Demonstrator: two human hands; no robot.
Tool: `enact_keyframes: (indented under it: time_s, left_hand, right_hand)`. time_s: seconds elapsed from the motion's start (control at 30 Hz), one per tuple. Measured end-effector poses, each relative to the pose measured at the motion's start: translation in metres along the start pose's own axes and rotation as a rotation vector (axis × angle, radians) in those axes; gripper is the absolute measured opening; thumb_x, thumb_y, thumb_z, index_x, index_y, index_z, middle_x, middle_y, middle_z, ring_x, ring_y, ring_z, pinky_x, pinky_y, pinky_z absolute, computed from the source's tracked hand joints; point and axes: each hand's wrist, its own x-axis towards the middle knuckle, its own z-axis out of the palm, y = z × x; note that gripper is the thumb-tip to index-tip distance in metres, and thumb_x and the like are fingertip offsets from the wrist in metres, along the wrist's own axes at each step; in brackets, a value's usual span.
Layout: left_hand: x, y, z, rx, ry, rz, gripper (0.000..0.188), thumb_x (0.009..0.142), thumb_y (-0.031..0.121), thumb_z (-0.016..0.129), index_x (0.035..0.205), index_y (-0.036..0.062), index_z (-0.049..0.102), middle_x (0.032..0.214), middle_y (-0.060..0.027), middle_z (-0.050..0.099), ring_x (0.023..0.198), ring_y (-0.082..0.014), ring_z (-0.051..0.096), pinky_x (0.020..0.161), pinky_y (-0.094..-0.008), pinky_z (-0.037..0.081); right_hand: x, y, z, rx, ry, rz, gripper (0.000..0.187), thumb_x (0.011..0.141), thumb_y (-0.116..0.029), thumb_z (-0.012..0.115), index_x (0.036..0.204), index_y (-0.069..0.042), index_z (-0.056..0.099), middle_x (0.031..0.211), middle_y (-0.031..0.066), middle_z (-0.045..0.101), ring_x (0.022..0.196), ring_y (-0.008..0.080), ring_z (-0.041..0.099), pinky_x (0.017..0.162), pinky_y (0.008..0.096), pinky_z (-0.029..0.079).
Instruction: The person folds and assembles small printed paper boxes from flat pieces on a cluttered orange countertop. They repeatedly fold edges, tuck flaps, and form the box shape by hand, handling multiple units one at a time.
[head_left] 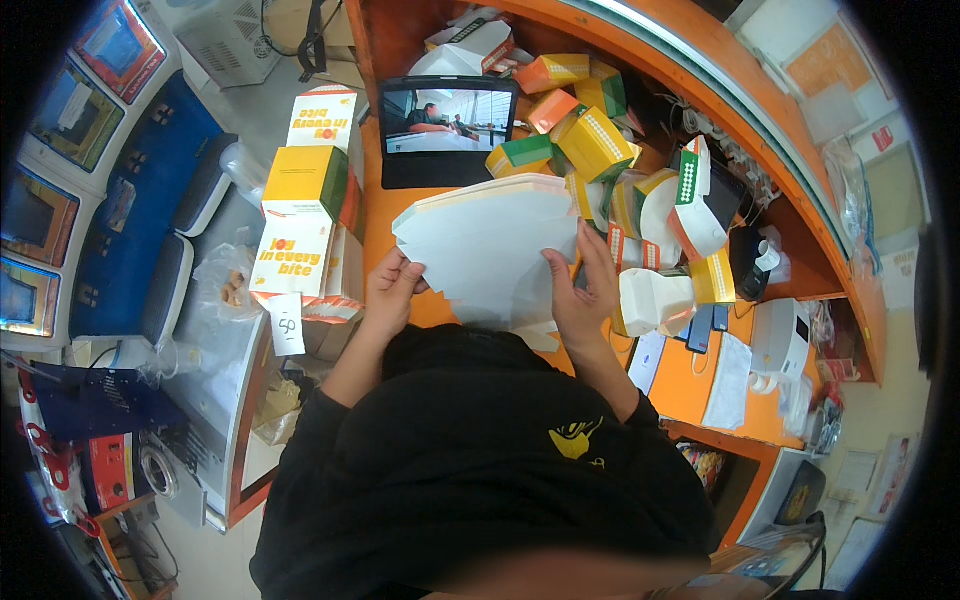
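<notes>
In front of my chest I hold a stack of flat cardboard box blanks (pixel 490 250), pale grey side facing up, with notched and slanted edges. Thin coloured layers show along its far edge. My left hand (pixel 396 285) is closed on the near left edge, thumb and fingertips pinching it. On the right side my right hand (pixel 584 285) grips the stack, its thumb lying on the grey face and its fingers along the outer edge. Right of that hand, several folded food boxes (pixel 597 142) in yellow, green, orange and white lie heaped.
A tablet (pixel 448 132) playing a video stands behind the blanks on the orange desk. Stacked printed boxes (pixel 296 252) rise on the left, with a paper tag (pixel 287 325) at their front. Phones (pixel 708 322), a white cloth (pixel 729 380) and a white device (pixel 780 340) lie right.
</notes>
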Motion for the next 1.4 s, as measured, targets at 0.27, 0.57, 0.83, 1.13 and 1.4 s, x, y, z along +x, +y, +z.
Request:
enact_keyframes:
  time_s: [0.27, 0.57, 0.83, 1.13, 1.4]
  left_hand:
    - [0.001, -0.003, -0.002, -0.019, -0.003, 0.021, 0.029, 0.1, 0.019, 0.058, 0.125, 0.003, 0.057, 0.105, -0.0005, 0.064, 0.081, -0.0053, 0.055, 0.065, -0.0185, 0.043]
    - [0.002, 0.001, 0.002, -0.008, 0.011, 0.009, 0.03, 0.1, 0.018, 0.058, 0.125, 0.003, 0.057, 0.105, -0.0004, 0.064, 0.081, -0.0051, 0.056, 0.067, -0.0183, 0.044]
    - [0.004, -0.014, -0.013, 0.043, -0.021, 0.052, 0.061, 0.099, 0.052, 0.049, 0.137, 0.0044, 0.047, 0.122, -0.0043, 0.06, 0.103, -0.0131, 0.061, 0.085, -0.0308, 0.053]
    - [0.019, -0.024, -0.027, -0.179, 0.2, -0.001, 0.064, 0.101, 0.055, 0.038, 0.141, 0.0051, 0.043, 0.13, -0.01, 0.058, 0.112, -0.0218, 0.062, 0.09, -0.0356, 0.052]
    - [0.035, -0.076, -0.057, -0.052, 0.413, -0.42, 0.029, 0.098, 0.023, 0.06, 0.118, 0.0031, 0.052, 0.11, -0.0112, 0.062, 0.092, -0.0236, 0.065, 0.081, -0.039, 0.057]
  right_hand:
    - [-0.002, -0.001, 0.002, -0.047, 0.023, -0.066, 0.05, 0.072, -0.005, 0.083, 0.118, -0.001, 0.066, 0.12, 0.0159, 0.068, 0.104, 0.0258, 0.066, 0.09, 0.0344, 0.043]
    - [0.003, -0.005, 0.001, -0.056, 0.023, -0.058, 0.048, 0.072, -0.003, 0.082, 0.116, -0.002, 0.065, 0.12, 0.0149, 0.067, 0.102, 0.0271, 0.065, 0.091, 0.035, 0.042]
    - [0.0, -0.015, -0.001, 0.53, -0.269, 0.228, 0.033, 0.087, 0.003, 0.068, 0.11, -0.005, 0.045, 0.105, 0.0106, 0.062, 0.098, 0.0166, 0.061, 0.087, 0.0267, 0.045]
    - [-0.002, -0.022, 0.005, 0.601, -0.49, 0.306, 0.03, 0.093, 0.004, 0.06, 0.11, -0.006, 0.039, 0.101, 0.0068, 0.061, 0.097, 0.0088, 0.058, 0.083, 0.0208, 0.045]
    - [0.009, -0.022, -0.019, 0.787, -0.489, 0.315, 0.038, 0.086, 0.01, 0.064, 0.109, -0.009, 0.04, 0.102, 0.0108, 0.064, 0.096, 0.0157, 0.064, 0.083, 0.0257, 0.05]
